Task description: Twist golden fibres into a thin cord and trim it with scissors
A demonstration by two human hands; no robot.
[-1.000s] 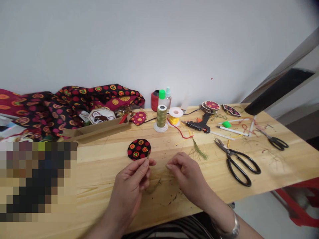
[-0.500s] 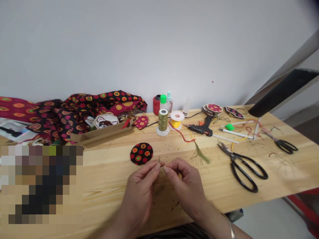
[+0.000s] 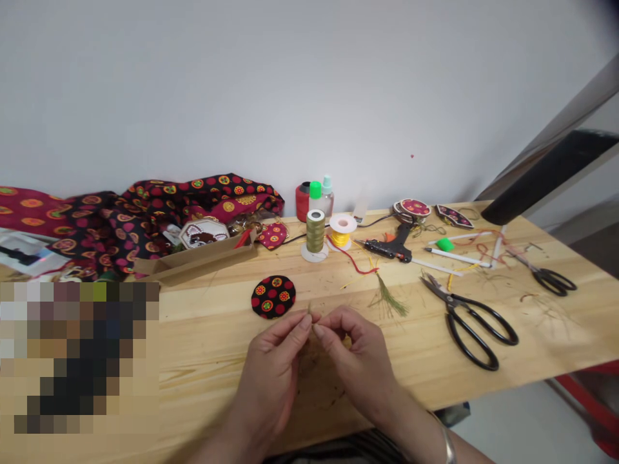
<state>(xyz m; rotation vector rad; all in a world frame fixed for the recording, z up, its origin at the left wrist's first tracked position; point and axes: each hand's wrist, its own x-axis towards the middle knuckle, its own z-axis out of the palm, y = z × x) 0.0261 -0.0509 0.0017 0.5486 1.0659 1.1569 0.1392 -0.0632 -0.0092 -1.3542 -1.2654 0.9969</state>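
Note:
My left hand [image 3: 273, 364] and my right hand [image 3: 355, 354] meet above the front of the table, thumb and forefinger pinched on each. A short olive-green strand of thread [image 3: 310, 309] sticks up at the left fingertips; most of it is hidden by the fingers. The right fingertips press close beside it. Just beyond my left hand lies a round patterned fabric piece [image 3: 273, 297]. Behind the hands stand an olive thread spool [image 3: 316, 232] and a yellow cord spool [image 3: 341, 235]. Right of them, a green tassel [image 3: 389, 298] with red and yellow cord lies flat.
Large black-handled scissors [image 3: 471, 319] lie open at the right, smaller scissors [image 3: 551, 278] farther off. A black glue gun [image 3: 394, 245] sits behind the tassel. At the left are a cardboard tray [image 3: 203, 261] and bunched patterned cloth [image 3: 159, 200]. Small bottles [image 3: 315, 193] stand by the wall.
The view has shifted very slightly. My right fingertips have moved a little left, nearer the left ones; both hands stay pinched.

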